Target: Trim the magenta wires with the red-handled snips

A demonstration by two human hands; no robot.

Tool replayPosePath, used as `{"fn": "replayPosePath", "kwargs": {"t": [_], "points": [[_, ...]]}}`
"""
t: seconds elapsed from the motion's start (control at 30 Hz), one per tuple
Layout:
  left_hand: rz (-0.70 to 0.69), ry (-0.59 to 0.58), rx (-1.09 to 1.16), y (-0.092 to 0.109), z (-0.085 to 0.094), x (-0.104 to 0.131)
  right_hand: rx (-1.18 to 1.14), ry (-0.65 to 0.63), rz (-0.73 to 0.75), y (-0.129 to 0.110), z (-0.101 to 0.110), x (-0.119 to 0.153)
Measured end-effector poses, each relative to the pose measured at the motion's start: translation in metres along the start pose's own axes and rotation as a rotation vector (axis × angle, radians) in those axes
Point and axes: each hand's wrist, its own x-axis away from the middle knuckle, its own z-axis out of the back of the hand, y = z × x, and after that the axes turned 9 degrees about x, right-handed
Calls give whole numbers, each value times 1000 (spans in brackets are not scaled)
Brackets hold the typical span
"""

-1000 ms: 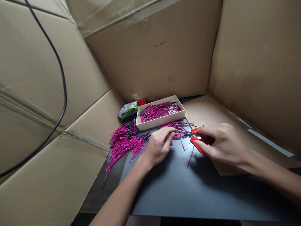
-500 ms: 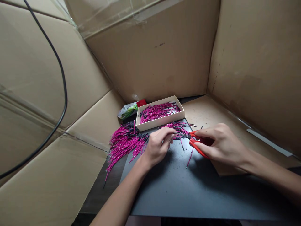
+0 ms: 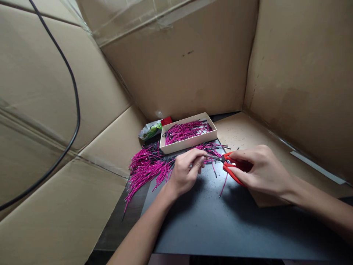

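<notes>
My right hand (image 3: 259,171) grips a pair of scissors (image 3: 233,172) by their red handles, which are spread a little apart. Their grey blades point left and reach the fingertips of my left hand (image 3: 186,171). Thumb and forefinger of that hand are pinched together; what lies between them is too small and hidden to make out. Beneath and behind the blades lies a bunch of magenta wires with black ends (image 3: 211,148). A single magenta wire (image 3: 223,187) slants down below the scissors.
Behind my hands, an open cream box (image 3: 189,142) holds many magenta wires. A large wire pile (image 3: 146,167) spreads at its left, near a green and red packet (image 3: 153,129). Dark scraps dot the grey mat (image 3: 198,228). Cardboard walls (image 3: 176,81) surround the table; a black cable (image 3: 75,99) hangs left.
</notes>
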Motion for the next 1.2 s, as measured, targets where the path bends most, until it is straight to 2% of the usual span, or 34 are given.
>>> {"fn": "replayPosePath", "kwargs": {"t": [0.23,0.47,1.2], "points": [[-28,-27,-15,-1,1,-1,8,-20,43,6,-1,1],[49,-33,22,2,3,-2,25,10,39,5,0,0],[10,-26,-33,7,3,-3,15,-22,60,4,0,1]]}}
